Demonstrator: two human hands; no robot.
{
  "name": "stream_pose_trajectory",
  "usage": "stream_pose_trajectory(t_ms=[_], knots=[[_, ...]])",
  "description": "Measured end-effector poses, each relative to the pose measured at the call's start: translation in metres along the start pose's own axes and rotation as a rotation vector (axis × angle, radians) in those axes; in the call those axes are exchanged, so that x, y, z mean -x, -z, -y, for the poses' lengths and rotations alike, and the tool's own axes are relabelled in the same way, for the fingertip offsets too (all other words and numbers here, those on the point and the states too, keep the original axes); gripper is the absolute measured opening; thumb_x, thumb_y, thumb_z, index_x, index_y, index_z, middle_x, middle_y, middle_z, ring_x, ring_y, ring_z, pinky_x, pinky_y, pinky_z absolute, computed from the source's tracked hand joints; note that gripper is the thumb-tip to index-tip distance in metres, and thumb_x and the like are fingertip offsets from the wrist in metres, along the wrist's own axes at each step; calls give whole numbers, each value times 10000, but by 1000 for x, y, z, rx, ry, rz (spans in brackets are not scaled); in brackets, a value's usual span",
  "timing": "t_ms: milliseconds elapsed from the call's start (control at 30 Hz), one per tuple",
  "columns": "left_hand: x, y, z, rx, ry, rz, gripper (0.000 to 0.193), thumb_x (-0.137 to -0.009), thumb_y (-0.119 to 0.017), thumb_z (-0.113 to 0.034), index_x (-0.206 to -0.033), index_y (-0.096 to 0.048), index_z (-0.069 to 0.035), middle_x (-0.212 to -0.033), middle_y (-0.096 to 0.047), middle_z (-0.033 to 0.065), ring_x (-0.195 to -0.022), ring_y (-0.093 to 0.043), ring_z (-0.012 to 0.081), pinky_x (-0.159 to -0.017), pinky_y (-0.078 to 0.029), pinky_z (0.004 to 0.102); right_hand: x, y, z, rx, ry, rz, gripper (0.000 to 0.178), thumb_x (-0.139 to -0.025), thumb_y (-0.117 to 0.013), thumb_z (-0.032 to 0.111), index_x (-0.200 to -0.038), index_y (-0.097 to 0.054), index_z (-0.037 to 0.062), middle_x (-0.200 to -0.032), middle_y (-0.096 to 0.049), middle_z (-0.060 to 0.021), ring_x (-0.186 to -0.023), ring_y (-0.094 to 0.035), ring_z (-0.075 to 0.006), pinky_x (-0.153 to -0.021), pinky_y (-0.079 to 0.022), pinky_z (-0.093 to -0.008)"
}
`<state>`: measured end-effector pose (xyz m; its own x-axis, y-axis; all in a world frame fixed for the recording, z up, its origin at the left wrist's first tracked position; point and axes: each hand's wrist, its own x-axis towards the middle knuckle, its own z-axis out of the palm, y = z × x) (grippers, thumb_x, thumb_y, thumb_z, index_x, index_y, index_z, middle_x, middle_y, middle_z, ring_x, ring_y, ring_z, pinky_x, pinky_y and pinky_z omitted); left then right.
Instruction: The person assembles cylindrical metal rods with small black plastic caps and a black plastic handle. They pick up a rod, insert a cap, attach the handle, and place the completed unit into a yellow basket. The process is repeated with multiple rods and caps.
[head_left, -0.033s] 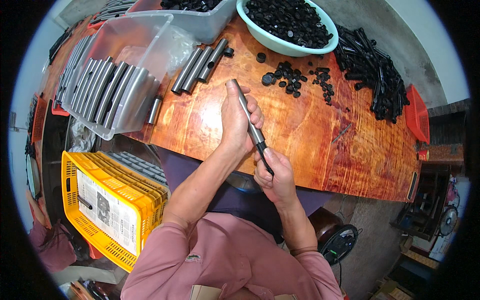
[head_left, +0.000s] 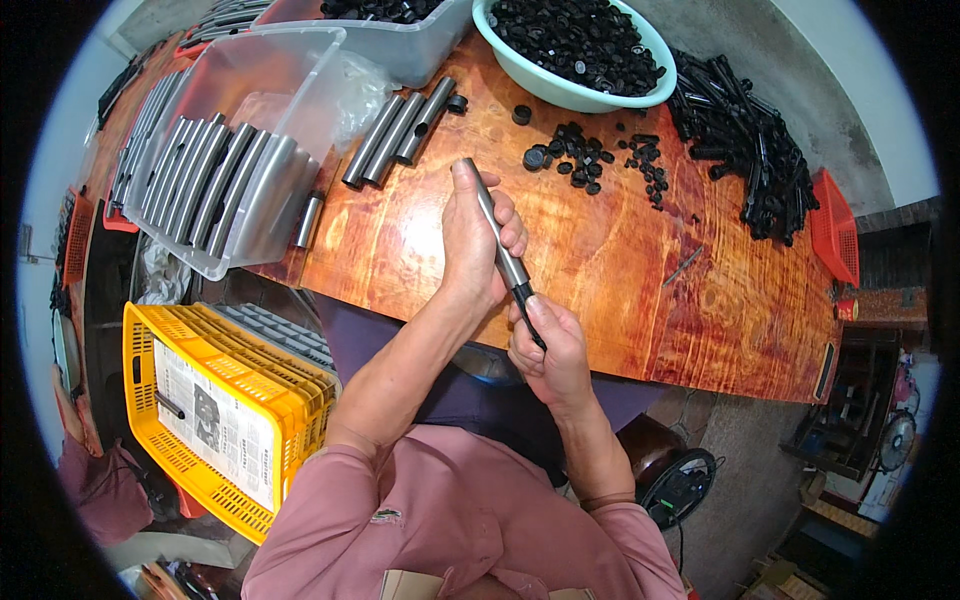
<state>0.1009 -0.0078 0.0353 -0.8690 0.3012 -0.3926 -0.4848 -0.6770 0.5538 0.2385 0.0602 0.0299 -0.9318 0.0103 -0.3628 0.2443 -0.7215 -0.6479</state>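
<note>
My left hand (head_left: 474, 240) is wrapped round a grey metal tube (head_left: 512, 266), its thumb lying near the tube's upper end. At the lower end of the tube sits a black rod-like part (head_left: 528, 312), in line with it. My right hand (head_left: 552, 350) is closed round that black part, thumb on top; how far it reaches into the tube is hidden. Both hands are just above the near edge of the wooden table (head_left: 620, 300). Beyond them lie several loose metal tubes (head_left: 392, 140) and small black caps (head_left: 580, 150).
A clear plastic bin (head_left: 240, 225) of metal tubes stands at left. A pale green basin (head_left: 590, 98) of black caps is at the back, with a heap of black rods (head_left: 745, 150) to its right. A thin metal pin (head_left: 683, 266) lies on the table. Yellow crates (head_left: 285, 400) stand lower left.
</note>
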Motion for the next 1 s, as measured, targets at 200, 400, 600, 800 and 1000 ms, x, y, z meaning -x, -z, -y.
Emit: stream_pose_trajectory(t_ms=[200, 400, 600, 800, 1000], knots=[[0, 0, -1, 0, 3, -10, 466, -1039, -411, -573, -1062, -443, -109, -646, -386, -27, -452, -354, 63, -401, -335, 234, -1, -2, -1, 113, 17, -54, 267, -1081, -419, 238, -989, -523, 10, -537, -367, 48, -412, -259, -39, -404, -224, -212], [2, -1, -1, -4, -2, -24, 467, -1042, -404, -570, -1062, -441, -105, -636, -380, -30, -443, -347, 63, -396, -334, 230, 0, -4, -3, 165, 42, -80, 256, -1077, -424, 221, -976, -526, 9, -537, -374, 51, -417, -257, -36, -405, -221, -210], [2, 0, 0, -3, -12, -17, 468, -1045, -397, -568, -1064, -439, -103, -633, -384, -30, -440, -349, 62, -393, -336, 227, -1, -4, -4, 226, 69, -88, 253, -1074, -429, 216, -963, -528, 12, -539, -381, 54, -421, -268, -34, -405, -219, -207], [1, 0, -4, 12, 28, 21, 466, -1051, -387, -559, -1074, -486, -104, -643, -421, -9, -461, -396, 87, -417, -370, 247, -1, -3, -4, 328, 108, -102, 230, -1060, -458, 208, -989, -539, 5, -564, -397, 65, -452, -303, -27, -428, -238, -206], [-2, 10, -9, 106, 58, 121, 489, -1052, -365, -563, -1079, -533, -104, -646, -464, 15, -479, -442, 120, -438, -394, 261, -1, 0, -7, 957, 332, -231, 266, -1031, -495, 193, -1169, -542, -30, -825, -559, -6, -717, -520, -94, -661, -427, -242]])
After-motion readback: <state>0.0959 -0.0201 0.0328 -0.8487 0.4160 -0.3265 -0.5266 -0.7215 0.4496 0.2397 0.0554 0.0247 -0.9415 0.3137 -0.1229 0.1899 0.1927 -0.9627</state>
